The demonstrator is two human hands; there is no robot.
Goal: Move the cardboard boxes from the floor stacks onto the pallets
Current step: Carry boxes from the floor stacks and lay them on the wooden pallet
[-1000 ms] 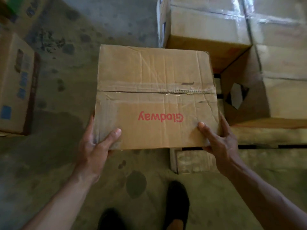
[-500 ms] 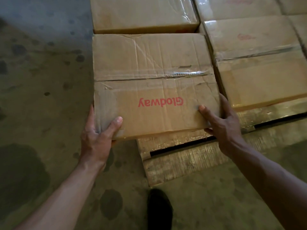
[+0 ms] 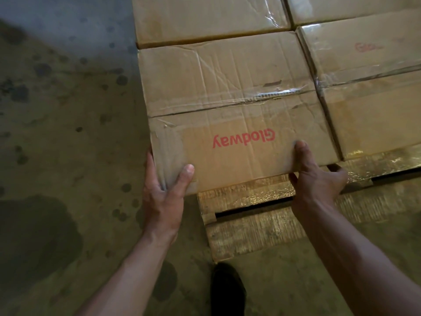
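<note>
A taped cardboard box (image 3: pixel 227 103) with red "Glodway" lettering sits at the near left corner of the wooden pallet (image 3: pixel 252 224), close against the boxes behind and to its right. My left hand (image 3: pixel 165 190) grips its near left corner, thumb on top and fingers along the side. My right hand (image 3: pixel 312 176) holds its near right edge, thumb on the lid, fingers curled under the front edge.
A taped box (image 3: pixel 205 17) lies behind the held one, and another Glodway box (image 3: pixel 369 87) lies to its right on the pallet. Stained concrete floor (image 3: pixel 63 156) spreads to the left. My dark shoe (image 3: pixel 227 290) stands just before the pallet's front board.
The box has travelled forward from the air over the floor and come down onto the pallet corner beside the other boxes. Both hands keep the same grip.
</note>
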